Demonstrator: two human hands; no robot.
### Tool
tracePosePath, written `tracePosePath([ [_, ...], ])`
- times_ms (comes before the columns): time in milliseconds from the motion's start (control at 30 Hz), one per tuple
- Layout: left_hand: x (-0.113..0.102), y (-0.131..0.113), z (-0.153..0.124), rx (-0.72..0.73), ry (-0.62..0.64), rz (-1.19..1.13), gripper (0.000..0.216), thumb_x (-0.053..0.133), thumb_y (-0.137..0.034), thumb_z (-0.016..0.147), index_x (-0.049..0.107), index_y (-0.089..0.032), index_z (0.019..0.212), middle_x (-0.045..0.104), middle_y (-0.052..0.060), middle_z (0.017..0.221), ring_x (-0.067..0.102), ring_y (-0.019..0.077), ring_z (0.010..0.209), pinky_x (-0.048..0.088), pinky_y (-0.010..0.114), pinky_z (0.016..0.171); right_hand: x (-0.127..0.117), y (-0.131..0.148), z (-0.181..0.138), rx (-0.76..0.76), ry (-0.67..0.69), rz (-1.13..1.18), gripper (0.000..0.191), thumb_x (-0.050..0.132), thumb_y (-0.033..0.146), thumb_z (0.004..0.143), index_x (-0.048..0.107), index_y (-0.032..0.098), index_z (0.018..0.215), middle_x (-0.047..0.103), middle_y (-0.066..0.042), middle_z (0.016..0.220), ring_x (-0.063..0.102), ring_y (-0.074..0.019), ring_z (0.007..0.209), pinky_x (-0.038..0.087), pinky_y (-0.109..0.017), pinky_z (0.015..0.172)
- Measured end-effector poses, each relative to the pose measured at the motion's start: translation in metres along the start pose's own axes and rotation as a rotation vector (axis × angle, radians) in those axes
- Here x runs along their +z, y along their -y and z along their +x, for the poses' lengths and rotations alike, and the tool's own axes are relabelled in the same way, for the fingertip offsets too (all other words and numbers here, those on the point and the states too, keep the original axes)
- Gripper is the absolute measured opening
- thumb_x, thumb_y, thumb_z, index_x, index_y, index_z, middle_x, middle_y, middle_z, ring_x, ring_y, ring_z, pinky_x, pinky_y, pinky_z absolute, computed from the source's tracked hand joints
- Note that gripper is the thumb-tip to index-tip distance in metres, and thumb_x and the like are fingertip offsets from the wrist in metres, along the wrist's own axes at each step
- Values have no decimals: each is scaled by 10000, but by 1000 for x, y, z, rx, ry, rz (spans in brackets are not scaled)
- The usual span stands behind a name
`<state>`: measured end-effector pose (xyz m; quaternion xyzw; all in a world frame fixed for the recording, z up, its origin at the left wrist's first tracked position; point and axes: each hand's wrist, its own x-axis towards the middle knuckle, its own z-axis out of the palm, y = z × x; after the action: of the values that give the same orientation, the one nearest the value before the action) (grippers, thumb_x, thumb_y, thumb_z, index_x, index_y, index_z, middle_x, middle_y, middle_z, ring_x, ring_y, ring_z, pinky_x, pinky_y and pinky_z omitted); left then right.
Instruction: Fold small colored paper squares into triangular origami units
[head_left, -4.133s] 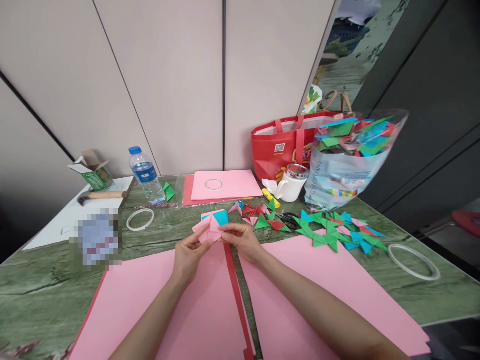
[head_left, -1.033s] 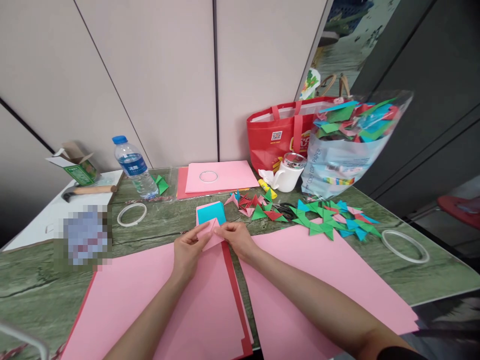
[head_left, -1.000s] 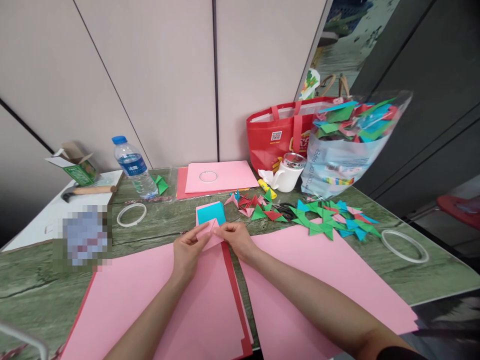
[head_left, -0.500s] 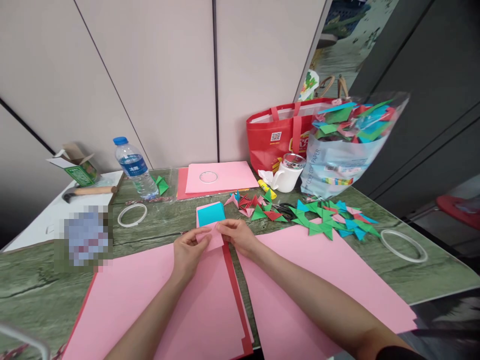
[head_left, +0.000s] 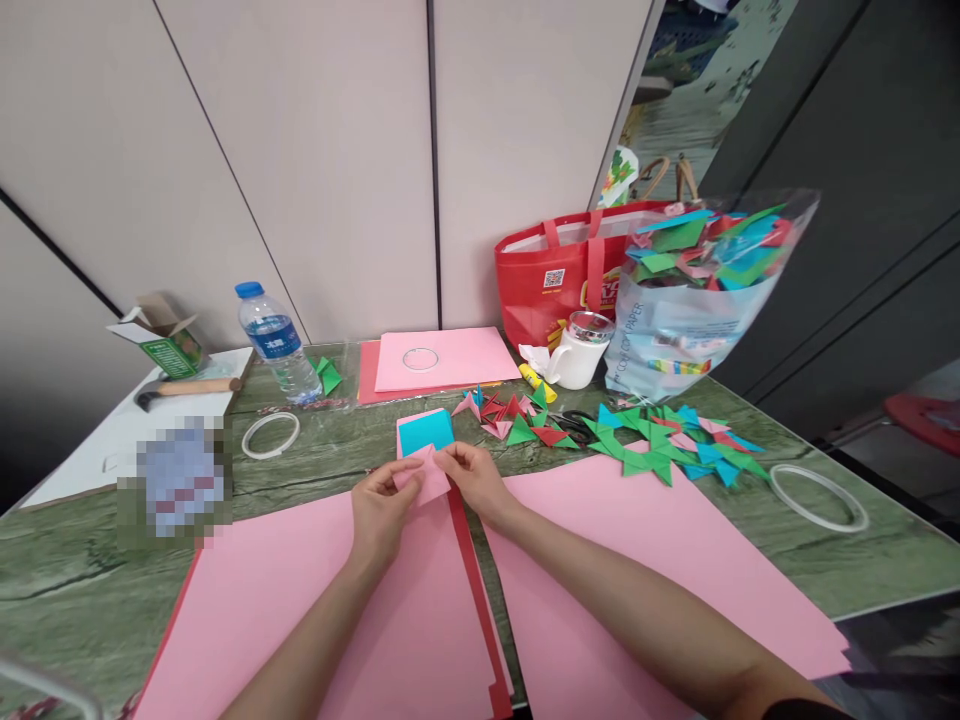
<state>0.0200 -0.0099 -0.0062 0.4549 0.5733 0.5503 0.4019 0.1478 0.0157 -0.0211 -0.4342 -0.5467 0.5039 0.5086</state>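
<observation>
head view: with left hand [head_left: 379, 508] and right hand [head_left: 480, 487] both pinching the small pink paper [head_left: 430, 485], we seem mid-fold, the next move likely calling for careful alignment.

One bottle [head_left: 277, 340], one hammer [head_left: 206, 386] and one box [head_left: 176, 355] towards nine o'clock; one red bag [head_left: 540, 300] at two; one clear bag [head_left: 667, 340] and one mug [head_left: 583, 366] at three; three rings [head_left: 261, 455] — at eight, four and mid-dial; three large pink-topped stacks [head_left: 262, 580] — at seven, five and mid-dial; one pinched pink sheet [head_left: 435, 482] at seven.
</observation>
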Motion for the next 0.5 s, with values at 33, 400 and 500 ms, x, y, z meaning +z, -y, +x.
tracePosePath([
  [33, 0, 0, 0, -12, -2, -10, 256, 696, -297, 538, 672, -126, 727, 391, -62, 455, 283, 54, 428, 213, 190, 410, 0, 1, 0, -20, -14, -35, 281, 529, 401, 714, 500, 155, 582, 417, 46, 530, 354, -82, 507, 292, -207, 492],
  [400, -4, 7, 4, -36, -45, -78, 344, 706, -350, 535, 663, -129, 795, 440, -61, 468, 335, 61, 433, 259, 189, 424, 3, -3, 1, 71, 77, 119, 225, 645, 361, 608, 551, 169, 678, 536, 30, 587, 491, -104, 515, 413, -239, 518],
  [500, -5, 8, 4, 2, -52, -73, 332, 705, -342, 543, 666, -130, 796, 464, -51, 484, 338, 64, 439, 263, 192, 428, 4, -4, 2, 113, 54, 222, 245, 680, 364, 568, 568, 162, 650, 544, 32, 561, 494, -99, 492, 426, -243, 502],
])
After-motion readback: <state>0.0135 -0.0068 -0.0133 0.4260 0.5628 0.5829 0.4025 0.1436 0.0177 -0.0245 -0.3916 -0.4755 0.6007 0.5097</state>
